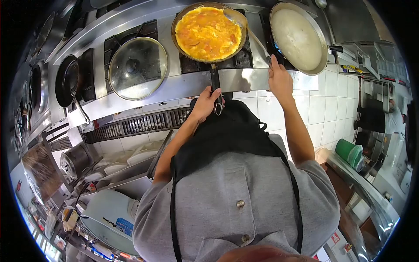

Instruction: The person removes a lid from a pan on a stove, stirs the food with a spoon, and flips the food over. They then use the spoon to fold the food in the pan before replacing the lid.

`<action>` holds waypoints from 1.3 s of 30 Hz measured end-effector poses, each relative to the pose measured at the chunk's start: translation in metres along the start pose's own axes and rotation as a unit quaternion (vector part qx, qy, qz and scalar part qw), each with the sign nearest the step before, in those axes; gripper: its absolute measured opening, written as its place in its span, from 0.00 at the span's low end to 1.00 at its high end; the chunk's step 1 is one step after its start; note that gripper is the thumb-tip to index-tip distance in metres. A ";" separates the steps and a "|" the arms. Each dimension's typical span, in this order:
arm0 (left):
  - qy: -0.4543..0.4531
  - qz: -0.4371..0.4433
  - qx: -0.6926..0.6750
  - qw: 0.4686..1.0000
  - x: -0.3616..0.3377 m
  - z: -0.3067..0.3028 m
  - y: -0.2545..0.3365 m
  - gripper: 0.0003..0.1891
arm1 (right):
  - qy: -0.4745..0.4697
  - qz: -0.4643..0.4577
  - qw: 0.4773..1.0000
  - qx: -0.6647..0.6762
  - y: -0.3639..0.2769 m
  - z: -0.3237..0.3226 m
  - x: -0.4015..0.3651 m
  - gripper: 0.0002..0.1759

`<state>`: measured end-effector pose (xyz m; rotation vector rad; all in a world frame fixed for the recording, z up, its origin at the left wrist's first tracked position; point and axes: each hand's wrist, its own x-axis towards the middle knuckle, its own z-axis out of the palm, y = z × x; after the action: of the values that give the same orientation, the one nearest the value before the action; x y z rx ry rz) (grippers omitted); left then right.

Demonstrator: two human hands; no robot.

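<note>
My left hand (207, 104) is wrapped round the black handle of a frying pan (176, 47) on the stove. An orange-yellow omelette (209, 34) spreads across most of that pan. In my right hand (279, 79) is the handle of a long spatula (257, 40). Its broad head rests at the upper right edge of the omelette, partly over the pan's rim. Right of my right hand, a second pan (325, 43) holds a pale creamy liquid (299, 37), with blue flame showing beneath its left side.
A glass lid (144, 70) with a dark knob lies over the burner to the left. Farther left sits a dark frying pan (65, 83) with a metal utensil across it. A green bin (345, 149) and another person (395, 115) are at the right.
</note>
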<state>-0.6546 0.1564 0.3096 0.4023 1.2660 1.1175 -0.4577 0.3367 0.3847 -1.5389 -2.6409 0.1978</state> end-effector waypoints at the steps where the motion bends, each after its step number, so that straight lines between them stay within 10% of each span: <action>1: 0.000 0.000 -0.001 1.000 0.001 0.000 0.000 0.16 | -0.001 -0.001 1.000 -0.020 0.000 -0.005 0.006 0.28; 33: 0.033 0.043 0.047 0.997 0.000 -0.013 -0.010 0.23 | -0.080 -0.140 0.987 -0.021 -0.004 -0.105 -0.012 0.28; 39: -0.004 0.039 0.033 0.999 0.007 -0.017 -0.019 0.20 | -0.083 -0.230 0.942 -0.230 -0.021 -0.156 0.006 0.34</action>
<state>-0.6622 0.1482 0.2853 0.5092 1.2910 1.1409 -0.4579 0.3427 0.5425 -0.9603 -3.2558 -0.3613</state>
